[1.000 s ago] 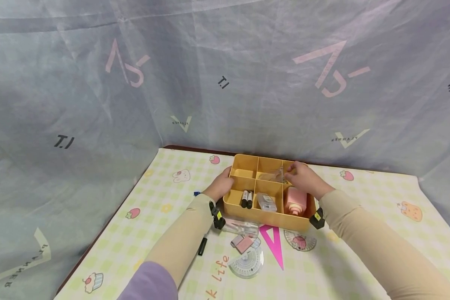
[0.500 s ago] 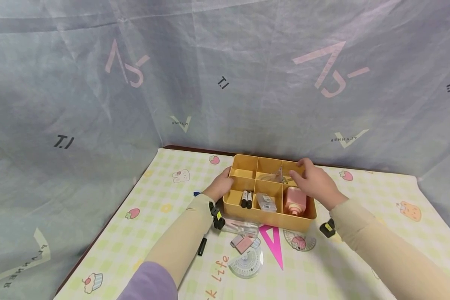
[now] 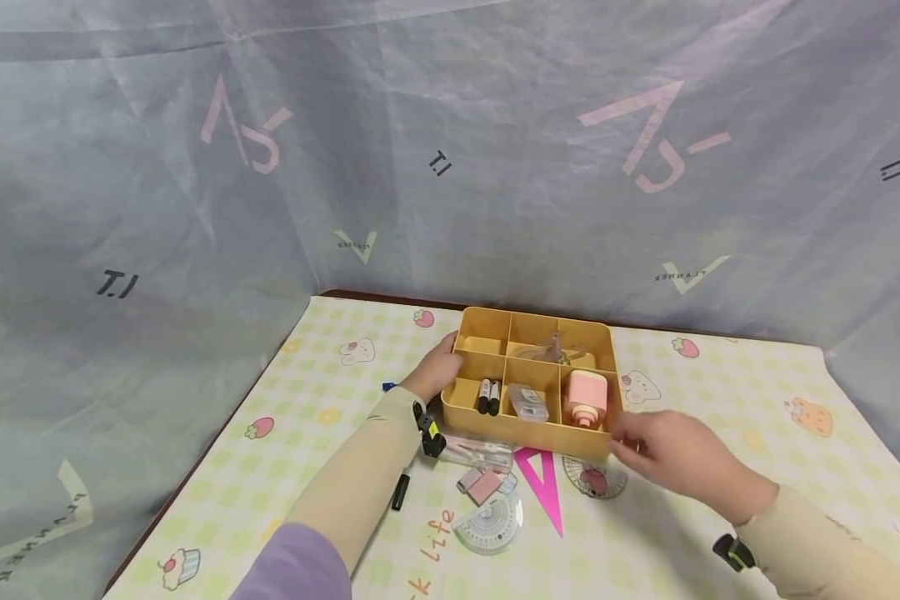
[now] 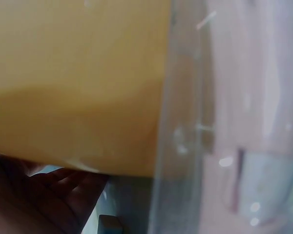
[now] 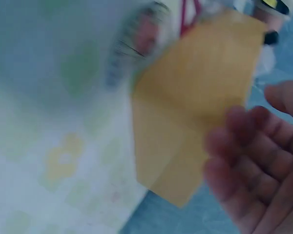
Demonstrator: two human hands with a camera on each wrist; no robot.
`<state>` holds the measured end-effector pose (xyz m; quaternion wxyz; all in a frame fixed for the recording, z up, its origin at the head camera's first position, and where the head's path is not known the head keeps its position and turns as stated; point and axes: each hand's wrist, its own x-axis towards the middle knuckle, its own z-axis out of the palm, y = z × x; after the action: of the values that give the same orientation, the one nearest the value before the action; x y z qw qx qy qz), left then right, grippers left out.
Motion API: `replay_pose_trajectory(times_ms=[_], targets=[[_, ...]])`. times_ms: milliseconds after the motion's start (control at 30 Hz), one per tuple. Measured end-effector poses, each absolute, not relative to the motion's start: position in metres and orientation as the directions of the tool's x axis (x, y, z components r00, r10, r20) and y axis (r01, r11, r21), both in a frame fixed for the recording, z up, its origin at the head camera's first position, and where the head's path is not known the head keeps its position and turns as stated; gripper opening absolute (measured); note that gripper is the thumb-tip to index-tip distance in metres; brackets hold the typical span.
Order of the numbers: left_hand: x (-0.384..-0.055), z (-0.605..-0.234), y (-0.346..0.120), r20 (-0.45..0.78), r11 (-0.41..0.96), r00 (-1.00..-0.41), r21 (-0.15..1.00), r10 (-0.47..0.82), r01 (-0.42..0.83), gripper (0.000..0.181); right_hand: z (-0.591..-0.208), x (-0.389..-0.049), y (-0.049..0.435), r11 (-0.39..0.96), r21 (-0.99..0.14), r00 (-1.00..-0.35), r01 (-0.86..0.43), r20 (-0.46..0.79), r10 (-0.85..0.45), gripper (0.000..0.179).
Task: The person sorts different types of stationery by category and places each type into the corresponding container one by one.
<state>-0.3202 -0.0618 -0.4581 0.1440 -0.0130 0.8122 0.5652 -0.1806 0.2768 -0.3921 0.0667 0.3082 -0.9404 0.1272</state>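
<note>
A yellow compartment box point(image 3: 525, 432) stands toward the back of the table. My left hand point(image 3: 437, 367) grips its left side, thumb at the rim; in the left wrist view the fingers point(image 4: 71, 192) show beside the yellow wall. Close to the front right corner is my right hand point(image 3: 671, 458), fingers loosely bent and holding nothing. Inside the box lie two black-and-white markers point(image 3: 488, 397), a small clear case point(image 3: 528, 403), a pink bottle point(image 3: 587, 398) and, in the back middle compartment, a clear thing point(image 3: 551, 348) too small to make out.
In front of the box lie a clear pencil case point(image 3: 476, 452), a magenta set square point(image 3: 543, 487), a clear protractor point(image 3: 490, 523), a fan-shaped ruler point(image 3: 595, 479), pink erasers point(image 3: 483, 486) and a black-capped pen point(image 3: 401, 492). A grey curtain point(image 3: 495, 208) hangs behind the table.
My right hand has left the back compartments, moving right and toward me to the box's front right corner. It let go of the clear thing. My left hand stays on the box.
</note>
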Motion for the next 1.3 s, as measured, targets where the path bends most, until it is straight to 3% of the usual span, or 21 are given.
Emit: replay_pose_trajectory(times_ms=[133,333,633,900,1100,1300], targets=[[-0.32,-0.457,-0.063,-0.247,0.363,-0.958,0.914,0.144,-0.181,0.068,-0.415,-0.173,0.277,0.815,-0.152,-0.828,-0.56,0.067,-0.556,0.022],[-0.32,-0.458,-0.061,-0.25,0.365,-0.958,0.912,0.14,-0.184,0.068,-0.442,-0.164,0.27,0.86,-0.135,-0.868,-0.492,0.003,-0.496,0.032],[-0.32,-0.457,-0.062,-0.241,0.364,-0.96,0.914,0.141,-0.176,0.068,-0.449,-0.165,0.267,0.911,-0.201,-0.924,-0.361,-0.054,-0.378,0.037],[-0.32,-0.458,-0.062,-0.268,0.347,-0.954,0.915,0.137,-0.207,0.067,-0.451,-0.164,0.271,0.929,-0.238,-0.936,-0.282,-0.146,-0.321,0.052],[-0.32,-0.459,-0.061,-0.274,0.347,-0.952,0.913,0.134,-0.214,0.067,-0.452,-0.159,0.269,0.908,-0.276,-0.914,-0.316,-0.167,-0.369,0.028],[-0.321,-0.459,-0.062,-0.27,0.354,-0.954,0.912,0.131,-0.21,0.067,-0.457,-0.152,0.275,0.863,-0.329,-0.888,-0.383,-0.125,-0.442,0.024]])
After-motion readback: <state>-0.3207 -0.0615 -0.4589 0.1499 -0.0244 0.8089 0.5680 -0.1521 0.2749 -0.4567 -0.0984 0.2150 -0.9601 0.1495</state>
